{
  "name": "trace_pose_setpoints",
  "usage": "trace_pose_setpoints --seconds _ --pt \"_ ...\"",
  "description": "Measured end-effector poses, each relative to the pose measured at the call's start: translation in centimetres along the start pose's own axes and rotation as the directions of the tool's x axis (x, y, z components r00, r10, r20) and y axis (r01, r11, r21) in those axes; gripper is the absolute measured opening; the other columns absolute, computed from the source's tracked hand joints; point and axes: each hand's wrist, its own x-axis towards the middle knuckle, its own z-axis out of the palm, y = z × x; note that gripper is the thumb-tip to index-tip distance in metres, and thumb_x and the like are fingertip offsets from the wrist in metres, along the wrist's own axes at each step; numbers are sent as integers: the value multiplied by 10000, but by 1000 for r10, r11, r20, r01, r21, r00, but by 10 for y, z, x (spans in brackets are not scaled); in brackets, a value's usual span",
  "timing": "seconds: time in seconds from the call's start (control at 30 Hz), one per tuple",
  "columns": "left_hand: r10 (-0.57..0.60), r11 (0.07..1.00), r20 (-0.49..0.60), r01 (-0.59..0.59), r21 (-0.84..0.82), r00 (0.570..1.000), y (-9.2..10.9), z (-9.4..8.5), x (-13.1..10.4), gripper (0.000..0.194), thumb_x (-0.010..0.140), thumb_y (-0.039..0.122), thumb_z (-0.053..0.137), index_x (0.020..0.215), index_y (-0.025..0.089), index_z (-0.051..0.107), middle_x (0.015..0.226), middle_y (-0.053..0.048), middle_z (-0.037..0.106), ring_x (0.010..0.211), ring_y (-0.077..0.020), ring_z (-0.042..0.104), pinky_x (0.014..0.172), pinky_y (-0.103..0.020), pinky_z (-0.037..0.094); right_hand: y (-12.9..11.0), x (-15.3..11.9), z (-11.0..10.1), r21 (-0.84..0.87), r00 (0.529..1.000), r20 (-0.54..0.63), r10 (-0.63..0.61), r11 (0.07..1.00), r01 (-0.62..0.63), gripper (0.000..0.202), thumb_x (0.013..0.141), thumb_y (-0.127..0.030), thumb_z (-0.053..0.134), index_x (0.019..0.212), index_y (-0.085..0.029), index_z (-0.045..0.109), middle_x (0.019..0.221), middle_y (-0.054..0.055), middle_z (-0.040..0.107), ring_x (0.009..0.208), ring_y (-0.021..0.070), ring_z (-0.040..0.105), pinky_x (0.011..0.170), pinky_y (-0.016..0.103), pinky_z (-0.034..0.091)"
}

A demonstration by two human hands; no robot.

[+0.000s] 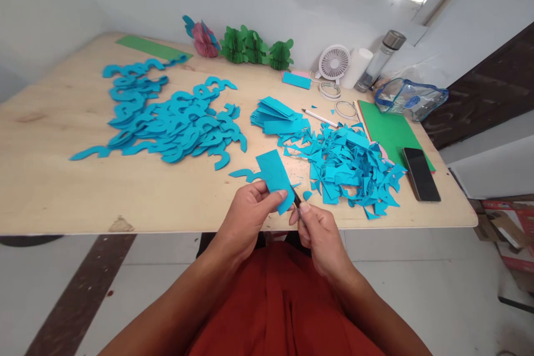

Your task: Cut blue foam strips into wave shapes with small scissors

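Note:
My left hand (247, 211) pinches a blue rectangle of paper (273, 171) between thumb and fingers, tilted above the table's front edge. In my right hand (319, 231) is a pair of scissors (296, 197); its dark blades meet the right edge of that paper, and its handles are mostly hidden by my fingers. One curvy blue cut-out (241, 173) lies just behind my left hand. Farther left spreads a heap of curved blue cut-outs (167, 122). Behind the held paper sits a stack of blue paper rectangles (275, 114). Blue paper scraps (350, 161) pile up to the right.
A phone (421, 174) lies by the table's right edge, beside green paper sheets (392, 130). Along the wall stand green paper ornaments (254, 46), a small fan (334, 62), a bottle (380, 60) and a clear pouch (411, 97). A white pen (320, 117) and tape rolls (329, 89) lie nearer.

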Motion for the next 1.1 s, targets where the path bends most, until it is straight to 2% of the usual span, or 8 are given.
trace_pose_setpoints --seconds 0.43,0.53,0.9,1.1 --pt "12 999 44 -10 -51 999 1 2 -3 105 712 272 727 716 168 712 705 -18 699 710 -163 596 726 -282 455 -2 -2 1 70 1000 16 14 997 -15 466 865 -581 534 692 -153 598 441 -100 298 400 62 178 395 236 115" --pt "5 999 20 -4 -53 1000 1 3 -4 138 709 296 733 741 162 722 740 -27 699 732 -170 589 743 -292 455 -2 -2 1 77 999 27 34 996 -36 458 856 -579 544 695 -153 595 444 -102 293 401 61 165 394 233 99" --pt "1 1000 -3 -1 -10 1000 0 3 -3 120 679 278 741 635 177 693 675 -23 677 691 -176 585 700 -291 458 -2 -2 -2 59 999 43 22 998 -25 468 862 -584 535 675 -158 589 428 -101 291 391 61 177 391 232 112" --pt "-1 1000 19 1 -11 1000 1 3 -4 116 687 282 745 670 171 715 723 -35 701 721 -181 601 714 -290 466 -1 -3 -1 66 999 28 18 998 -20 471 861 -586 541 664 -160 580 424 -104 282 392 59 177 392 230 110"
